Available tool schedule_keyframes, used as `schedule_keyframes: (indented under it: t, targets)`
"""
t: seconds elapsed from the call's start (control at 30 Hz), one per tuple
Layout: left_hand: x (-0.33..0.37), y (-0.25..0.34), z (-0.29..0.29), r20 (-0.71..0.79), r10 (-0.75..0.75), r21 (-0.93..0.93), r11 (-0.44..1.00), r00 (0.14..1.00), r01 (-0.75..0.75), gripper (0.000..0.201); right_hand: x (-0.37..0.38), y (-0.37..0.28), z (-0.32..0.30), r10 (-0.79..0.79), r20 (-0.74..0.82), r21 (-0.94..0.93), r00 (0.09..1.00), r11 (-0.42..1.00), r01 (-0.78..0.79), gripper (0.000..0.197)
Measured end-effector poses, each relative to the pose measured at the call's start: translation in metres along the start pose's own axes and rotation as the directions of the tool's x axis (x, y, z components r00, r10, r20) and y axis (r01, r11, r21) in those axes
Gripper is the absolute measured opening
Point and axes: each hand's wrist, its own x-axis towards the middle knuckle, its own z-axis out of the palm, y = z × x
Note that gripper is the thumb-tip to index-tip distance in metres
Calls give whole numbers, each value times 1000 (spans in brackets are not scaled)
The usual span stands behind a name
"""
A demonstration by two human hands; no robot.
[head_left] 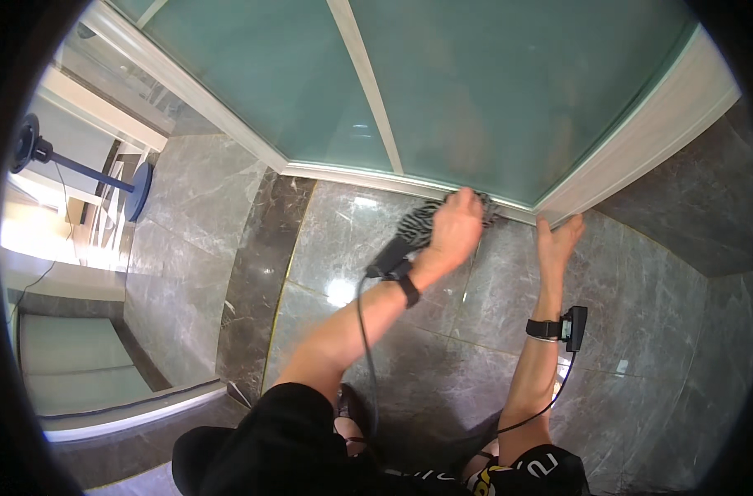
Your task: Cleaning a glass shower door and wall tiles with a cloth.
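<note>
A door with greenish frosted glass (525, 91) and a pale frame stands in front of me. My left hand (457, 225) presses a black-and-white striped cloth (416, 221) against the door's bottom rail (352, 174). Its fingers are closed over the cloth and partly hide it. At the lower right corner of the door, my right hand (559, 238) grips the upright frame edge (641, 145), thumb and fingers apart on either side of the corner; the fingertips are partly hidden. Each wrist wears a black strap with a small cabled box.
Grey marble tiles (633, 298) cover the floor, crossed by a dark stone strip (257, 248) on the left. A blue stand with a round base (138, 192) is at the far left. A second frosted panel (83, 364) lies lower left. Dark cables (366, 339) hang from my wrists.
</note>
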Motion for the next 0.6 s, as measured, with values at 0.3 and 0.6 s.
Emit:
schedule_keyframes:
  t: [0.3, 0.6]
  targets:
    - [-21, 60, 22, 119, 90, -462, 886, 989, -25, 39, 0, 15, -1, -91, 34, 67, 995, 994, 88, 67]
    - [-17, -53, -7, -91, -603, -238, 786, 792, 571, 46, 1, 8, -3, -13, 4, -2, 1000, 1000, 13, 67]
